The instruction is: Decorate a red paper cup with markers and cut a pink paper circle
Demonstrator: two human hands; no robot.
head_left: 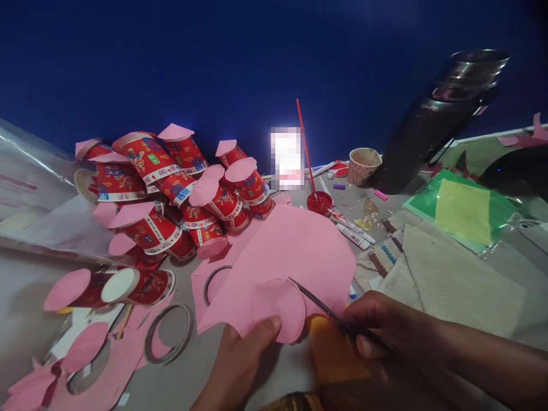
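Pinched between the thumb and fingers of my left hand (240,359) is the near edge of a large pink sheet (295,245). My thumb presses on a rounded flap (278,308) that is partly cut out of the sheet. The sheet lies low over the tabletop (188,382), right in front of me, with its far side reaching toward the middle of the clutter.

My right hand (377,328) is closed around the handles of the scissors (319,301). The thin blades lie nearly together and point up and to the left, with the tip just above the flap. An orange piece (334,357) lies under that hand, touching the sheet's near edge.

Beyond the sheet to the left is a heap of red paper cups (171,182), many capped with pink discs, and two more cups (128,285) lie on their sides nearer to me. A grey ring (168,334) rests on pink offcuts just left of the sheet.

Behind the sheet stands a small red pot (319,201) with a red stick (305,142) leaning in it, and white markers (353,228) lie beside it. Farther back are a brown cup (363,165) and a dark metal flask (440,120). To the right are beige cloth (454,279) and green and yellow sheets (462,211) in a clear wrapper.
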